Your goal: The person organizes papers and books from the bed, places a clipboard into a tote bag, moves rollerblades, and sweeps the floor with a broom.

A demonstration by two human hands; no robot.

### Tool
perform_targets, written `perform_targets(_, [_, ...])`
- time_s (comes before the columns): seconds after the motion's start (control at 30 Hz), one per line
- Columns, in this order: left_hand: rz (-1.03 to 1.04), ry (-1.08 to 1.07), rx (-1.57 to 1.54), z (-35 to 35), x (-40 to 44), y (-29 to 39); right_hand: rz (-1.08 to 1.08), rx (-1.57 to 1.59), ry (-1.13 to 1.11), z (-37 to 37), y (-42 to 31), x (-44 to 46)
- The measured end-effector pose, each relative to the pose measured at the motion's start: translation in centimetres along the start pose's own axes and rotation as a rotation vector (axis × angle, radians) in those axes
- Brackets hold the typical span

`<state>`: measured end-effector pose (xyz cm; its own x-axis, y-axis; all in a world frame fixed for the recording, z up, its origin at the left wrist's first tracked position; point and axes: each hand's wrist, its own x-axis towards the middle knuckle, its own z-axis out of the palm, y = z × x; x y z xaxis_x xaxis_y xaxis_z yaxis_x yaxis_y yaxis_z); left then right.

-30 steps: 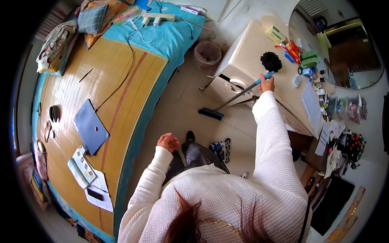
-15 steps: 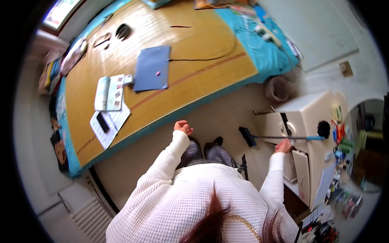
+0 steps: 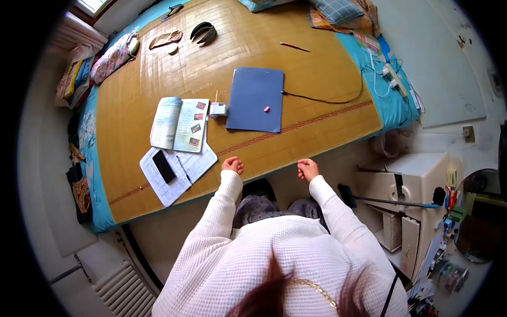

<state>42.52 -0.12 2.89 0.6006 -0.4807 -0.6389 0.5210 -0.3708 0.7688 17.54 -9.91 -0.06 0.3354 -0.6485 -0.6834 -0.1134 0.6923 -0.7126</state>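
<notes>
My left hand (image 3: 233, 165) is loosely closed in front of the bed's near edge, with nothing showing in it. Level with it, my right hand (image 3: 308, 170) has its fingers curled together, and no object shows there either. Neither hand touches anything. Beyond them on the mat lies a blue folder (image 3: 254, 100) with a small pink piece (image 3: 266, 109) on it. To its left are a small white box (image 3: 217, 109) and an open notebook (image 3: 191, 124) with pictures on one page. Written sheets (image 3: 168, 193) lie below, bearing a black phone (image 3: 163, 166) and a pen (image 3: 185, 170).
The bed's woven mat (image 3: 317, 79) spans the view ahead. A cabinet (image 3: 409, 161) with an open door stands at right, a long-handled brush (image 3: 396, 202) across its front. A waste bin (image 3: 385, 143) stands between bed and cabinet. A black cable (image 3: 327, 100) crosses the mat.
My right hand has moved left, away from the cabinet, to the front of my body. The view has shifted, so the bed's things appear farther right and nearer. My left hand stays loosely closed.
</notes>
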Motion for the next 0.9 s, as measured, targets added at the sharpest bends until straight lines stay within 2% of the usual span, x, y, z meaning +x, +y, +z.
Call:
perform_targets(0.1, [0.073,-0.006,0.028,-1.9,5.7,3.1,0.005,0.024,0.053,4.1,-1.9,6.1])
perform_targets(0.17, [0.167,0.054,0.297,-2.3,8.1,5.1,-0.035,-0.050,0.123,6.9,-3.6,9.3])
perform_targets(0.2, [0.160,0.062,0.299,-2.7,10.3,5.1,-0.075,-0.113,0.149,8.1,-4.4,10.5])
perform_targets(0.27, [0.285,0.080,0.451,-3.6,15.0,3.9,-0.101,-0.178,0.171,10.0,-5.6,12.8])
perform_targets(0.33, [0.264,0.121,0.449,-3.3,17.6,3.7,-0.570,-0.835,0.360,11.2,-6.5,15.2])
perform_targets(0.43, [0.269,0.283,0.350,-4.2,19.8,3.4,-0.652,-0.770,0.309,14.8,-8.5,17.3])
perform_targets(0.47, [0.295,0.458,0.428,-5.2,19.7,4.3,-0.662,-0.721,0.193,16.9,-9.0,17.6])
perform_targets(0.5, [0.320,0.633,0.499,-5.9,19.9,4.9,-0.687,-0.857,0.078,18.8,-10.6,16.6])
perform_targets(0.57, [0.253,0.827,0.366,-9.8,21.4,5.0,-0.838,-0.922,-0.005,22.9,-12.0,16.3])
perform_targets(0.63, [0.165,1.295,0.633,-11.9,20.8,7.2,-0.835,-1.053,-0.061,26.1,-12.8,16.6])
perform_targets(0.7, [0.188,1.438,0.571,-15.0,21.1,9.4,-0.930,-1.105,-0.037,27.8,-13.0,18.1])
perform_targets(0.73, [0.165,1.455,0.573,-16.5,21.3,10.5,-0.955,-1.191,-0.092,28.0,-13.4,18.5])
perform_targets(0.77, [0.213,1.392,0.438,-17.8,21.8,11.4,-0.976,-1.281,-0.145,28.0,-13.7,18.9])
perform_targets(0.8, [0.255,1.332,0.302,-19.0,22.3,12.3,-1.074,-1.238,-0.117,27.9,-14.0,18.6])
perform_targets(0.83, [0.363,1.188,0.028,-20.0,22.8,12.8,-1.106,-1.191,-0.098,27.3,-14.5,17.9])
perform_targets(0.9, [0.310,0.869,-0.387,-21.7,23.0,13.8,-1.004,-1.179,-0.120,25.4,-14.9,16.9])
